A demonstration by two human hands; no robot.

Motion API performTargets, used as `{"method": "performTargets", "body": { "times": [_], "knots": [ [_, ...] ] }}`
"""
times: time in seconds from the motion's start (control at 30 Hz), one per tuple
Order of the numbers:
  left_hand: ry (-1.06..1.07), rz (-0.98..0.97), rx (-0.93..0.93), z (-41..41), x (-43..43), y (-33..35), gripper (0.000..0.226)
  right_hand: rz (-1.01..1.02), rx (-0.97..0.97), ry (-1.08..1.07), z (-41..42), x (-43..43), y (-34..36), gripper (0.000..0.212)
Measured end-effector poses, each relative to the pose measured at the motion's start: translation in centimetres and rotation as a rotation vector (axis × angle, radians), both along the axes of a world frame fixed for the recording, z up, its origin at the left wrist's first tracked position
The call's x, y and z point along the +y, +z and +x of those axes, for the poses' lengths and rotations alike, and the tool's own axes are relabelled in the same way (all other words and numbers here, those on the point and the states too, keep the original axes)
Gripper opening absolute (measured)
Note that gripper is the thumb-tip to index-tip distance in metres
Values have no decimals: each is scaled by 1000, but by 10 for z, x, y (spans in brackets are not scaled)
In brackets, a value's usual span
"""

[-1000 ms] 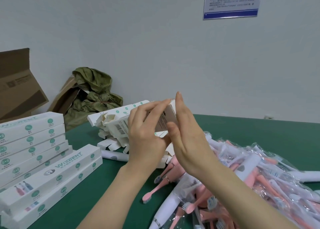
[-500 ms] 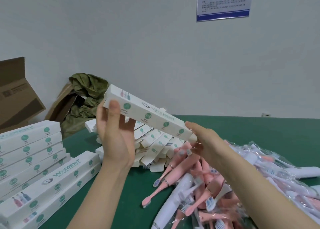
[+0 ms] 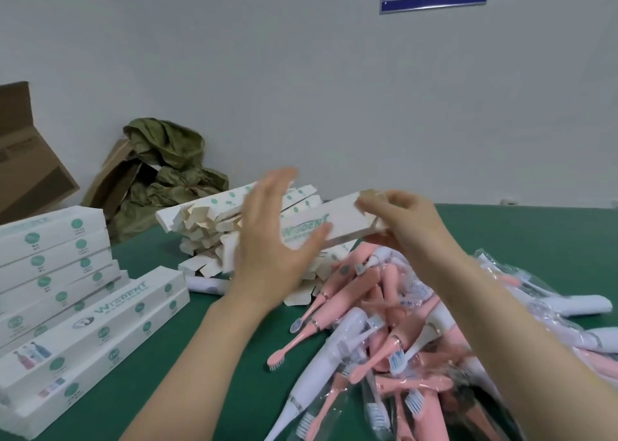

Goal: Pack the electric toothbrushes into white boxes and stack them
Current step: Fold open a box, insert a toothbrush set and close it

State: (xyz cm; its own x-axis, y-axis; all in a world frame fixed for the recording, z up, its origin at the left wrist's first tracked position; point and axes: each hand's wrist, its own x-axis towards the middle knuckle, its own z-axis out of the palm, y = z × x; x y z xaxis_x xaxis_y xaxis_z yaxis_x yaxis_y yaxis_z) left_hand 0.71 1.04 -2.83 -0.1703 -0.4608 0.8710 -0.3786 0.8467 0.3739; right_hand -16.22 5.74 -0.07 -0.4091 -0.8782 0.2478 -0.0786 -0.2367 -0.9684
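Green table (image 3: 508, 240) w/ heap of pink & white toothbrushes (image 3: 384, 327) at R, stack of closed white boxes (image 3: 57, 273) at L, pile of open-flap boxes (image 3: 200, 230) btwn; one white box (image 3: 337, 218) tilted above the heap, R grip (image 3: 411, 226) pinching its right end, L grip (image 3: 271, 250) released, fingers straight at its left half.

A long white cardboard box (image 3: 337, 221) is gripped at its 3 o'clock end by the right hand (image 3: 404, 226); the left hand (image 3: 271, 250), fingers straight and blurred, is seen before its 9 o'clock half; closed white boxes (image 3: 57, 273) are stacked at 9 o'clock on the green table (image 3: 518, 233); pink and white electric toothbrushes (image 3: 384, 323) are heaped at 5 o'clock.
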Motion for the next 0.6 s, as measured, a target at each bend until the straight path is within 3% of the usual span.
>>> {"method": "performTargets", "body": {
  "times": [0.1,0.23,0.3,0.37,0.47,0.6],
  "knots": [
    [-83,-44,-250,-9,5,-5,64,-46,-16,105,9,3,3,20],
    [-118,-26,-162,-5,4,-5,58,-30,-155,198,6,5,5,23],
    [-122,-38,-237,-6,6,-4,63,-5,-86,186,7,5,3,24],
    [-86,-45,-335,-8,9,-4,53,-7,13,175,11,6,3,25],
    [-185,86,-219,-6,11,-1,23,-55,139,167,17,8,6,23],
    [-291,232,67,-10,13,3,41,-54,249,185,25,11,10,19]
  ]
}}
